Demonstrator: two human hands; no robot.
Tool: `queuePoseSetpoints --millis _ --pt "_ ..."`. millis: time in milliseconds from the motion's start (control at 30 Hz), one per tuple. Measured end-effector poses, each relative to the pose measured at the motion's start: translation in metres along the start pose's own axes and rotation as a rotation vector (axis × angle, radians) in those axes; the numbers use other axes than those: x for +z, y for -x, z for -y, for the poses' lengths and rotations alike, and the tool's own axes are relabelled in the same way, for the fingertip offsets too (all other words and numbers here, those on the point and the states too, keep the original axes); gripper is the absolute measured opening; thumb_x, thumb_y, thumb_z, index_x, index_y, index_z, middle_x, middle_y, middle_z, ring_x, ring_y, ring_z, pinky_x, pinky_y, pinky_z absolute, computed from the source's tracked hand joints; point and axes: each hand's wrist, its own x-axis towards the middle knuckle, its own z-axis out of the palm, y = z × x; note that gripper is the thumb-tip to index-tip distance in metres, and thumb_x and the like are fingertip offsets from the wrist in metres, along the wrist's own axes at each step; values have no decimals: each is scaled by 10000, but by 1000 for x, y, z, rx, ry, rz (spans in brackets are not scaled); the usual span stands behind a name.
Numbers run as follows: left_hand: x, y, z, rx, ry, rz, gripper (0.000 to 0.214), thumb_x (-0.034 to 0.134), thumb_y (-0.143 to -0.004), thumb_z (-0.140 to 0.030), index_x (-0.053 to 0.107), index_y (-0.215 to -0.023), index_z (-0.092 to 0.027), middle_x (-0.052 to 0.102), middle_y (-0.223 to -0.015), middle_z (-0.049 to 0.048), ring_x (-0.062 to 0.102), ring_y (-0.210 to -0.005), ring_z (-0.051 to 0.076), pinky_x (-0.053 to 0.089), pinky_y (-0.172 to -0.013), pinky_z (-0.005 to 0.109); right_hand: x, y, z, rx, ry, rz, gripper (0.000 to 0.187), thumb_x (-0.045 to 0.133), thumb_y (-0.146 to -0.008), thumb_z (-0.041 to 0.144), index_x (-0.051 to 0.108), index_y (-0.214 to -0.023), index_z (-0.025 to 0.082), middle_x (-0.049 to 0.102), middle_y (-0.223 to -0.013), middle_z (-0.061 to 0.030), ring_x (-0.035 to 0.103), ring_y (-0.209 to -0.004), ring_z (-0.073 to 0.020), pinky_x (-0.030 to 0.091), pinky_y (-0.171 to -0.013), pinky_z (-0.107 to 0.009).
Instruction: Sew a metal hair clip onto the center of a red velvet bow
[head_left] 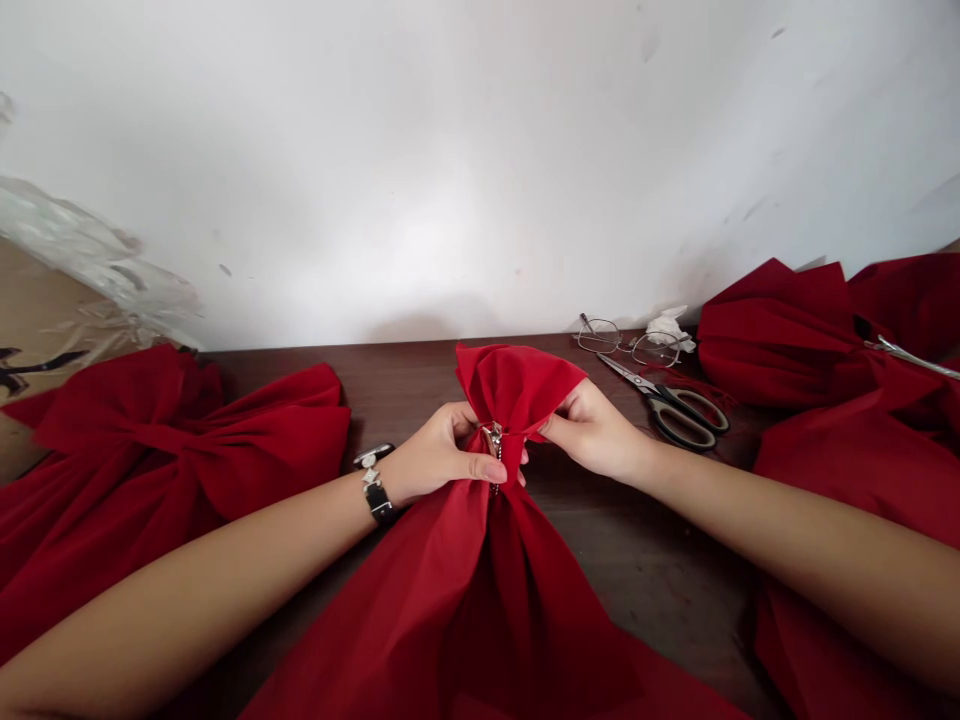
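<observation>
Red fabric (517, 385) is gathered into a narrow neck in front of me, fanning out above it and spreading wide below. My left hand (457, 455) is closed round the neck, its thumb lying across the front. A small silvery metal piece with a beaded strand (494, 440) shows at the gathers beside that thumb; its exact kind is unclear. At the fan's right edge, my right hand (589, 425) pinches the cloth, with some fingertips hidden behind it. A thin red thread seems to cross the neck between the hands.
A red fabric bow (172, 430) lies at left, and more red fabric (787, 330) is heaped at right. Scissors (667, 400), glasses (619, 340) and a crumpled white tissue (667, 325) rest on the dark table (405, 375) near the white wall. Clear plastic (97, 250) covers a box at far left.
</observation>
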Motion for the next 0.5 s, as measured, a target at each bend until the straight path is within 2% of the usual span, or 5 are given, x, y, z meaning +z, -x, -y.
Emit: queuePoseSetpoints --millis 133,333,500 --pt "-1 0 1 3 50 24 354 860 -614 -309 695 -844 -96 724 -757 71 692 -689 183 560 -687 284 0 1 -3 10 -26 14 410 574 -880 447 547 -606 143 520 -519 0 475 -516 -87 349 -459 -192" --pt "-2 0 4 6 97 44 318 842 -649 -269 710 -887 -104 710 -816 58 706 -721 184 573 -719 290 -3 1 -3 29 -22 33 435 558 -890 453 538 -596 133 541 -552 -10 454 -494 -72 324 -441 -189" --pt "-3 1 4 -5 101 52 307 838 -655 -259 706 -886 -105 714 -821 63 707 -742 189 571 -735 294 -2 1 0 14 0 43 436 553 -888 481 551 -617 140 549 -553 -13 497 -505 -87 377 -455 -194"
